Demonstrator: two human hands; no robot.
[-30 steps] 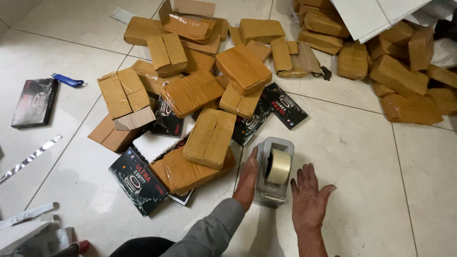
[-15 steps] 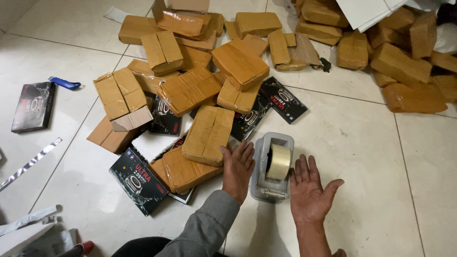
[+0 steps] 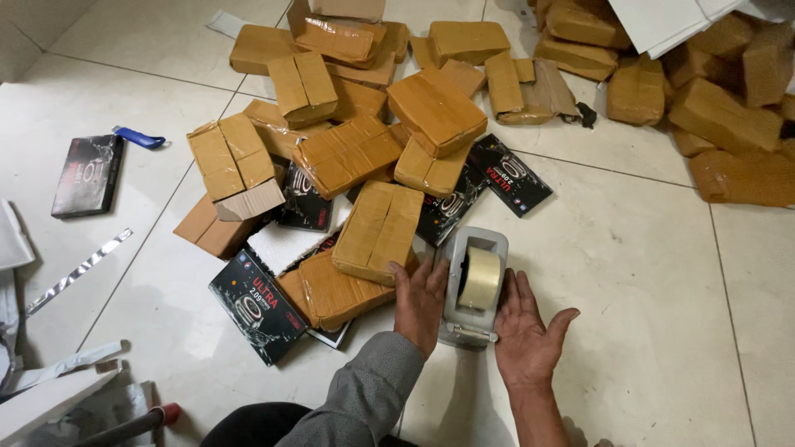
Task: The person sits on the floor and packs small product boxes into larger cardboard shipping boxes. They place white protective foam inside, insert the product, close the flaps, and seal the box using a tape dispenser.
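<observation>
A grey desktop tape dispenser [image 3: 469, 248] with a roll of clear tape [image 3: 480, 277] stands on the tiled floor. My left hand [image 3: 421, 305] lies flat against its left side, fingers spread. On the dispenser's right side rests my right hand [image 3: 524, 334], palm open with the thumb out. Neither hand grips anything. Just left of my left hand lie brown tape-wrapped parcels [image 3: 378, 230] stacked over flat black boxes [image 3: 255, 304].
A heap of brown wrapped parcels [image 3: 436, 110] fills the floor ahead, with more at the upper right [image 3: 727, 111]. A black box [image 3: 88, 175] and a blue cutter [image 3: 139, 138] lie at left. White sheets [image 3: 51, 396] and a silver strip [image 3: 76, 271] sit lower left.
My hands have moved apart to either side of the dispenser and opened flat. The camera has tilted slightly, so the dispenser sits a little higher in the frame.
</observation>
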